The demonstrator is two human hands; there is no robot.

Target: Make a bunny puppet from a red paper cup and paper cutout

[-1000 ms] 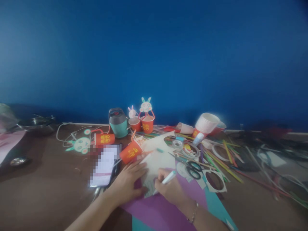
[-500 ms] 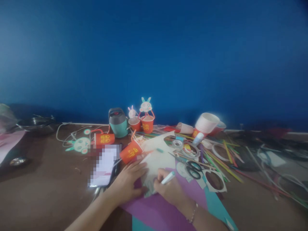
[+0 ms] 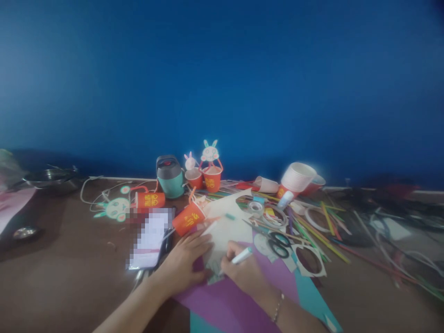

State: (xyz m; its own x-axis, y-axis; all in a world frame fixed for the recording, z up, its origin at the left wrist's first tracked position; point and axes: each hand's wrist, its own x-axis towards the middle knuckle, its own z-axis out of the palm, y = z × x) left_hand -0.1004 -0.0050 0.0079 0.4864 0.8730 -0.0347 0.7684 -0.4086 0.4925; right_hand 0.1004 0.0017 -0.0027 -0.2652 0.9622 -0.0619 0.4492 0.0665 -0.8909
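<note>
Right hand (image 3: 243,273) holds a marker (image 3: 242,255) to white paper (image 3: 229,236) beside a flat left hand (image 3: 189,259)

The right hand grips the white-barrelled marker between thumb and fingers, its back end tilted up to the right. The tip end is at the near part of the paper, where greenish lines show, too blurred to make out. A beaded bracelet (image 3: 278,307) circles the right wrist. The left hand lies palm down, fingers apart, fingertips and thumb on the paper's left edge.

Beneath the paper and both hands is a purple sheet (image 3: 222,305), with a teal sheet (image 3: 314,298) showing below it, nearer the viewer and to the right.

Just left of the left hand lies a lit phone (image 3: 152,240), partly pixelated. Just beyond that hand, a red cup (image 3: 188,219) leans on its side.

To the right of the right hand are black-handled scissors (image 3: 278,245) and a square of card with a round hole (image 3: 321,272). Past them lie a roll of tape (image 3: 255,208) and coloured sticks (image 3: 342,253).

Farther out, beyond both hands, stand a teal-and-grey container (image 3: 171,180), a red cup topped with a paper rabbit face (image 3: 210,152) and, to the right, stacked paper cups (image 3: 296,178). A plain blue wall (image 3: 222,83) rises behind.
</note>
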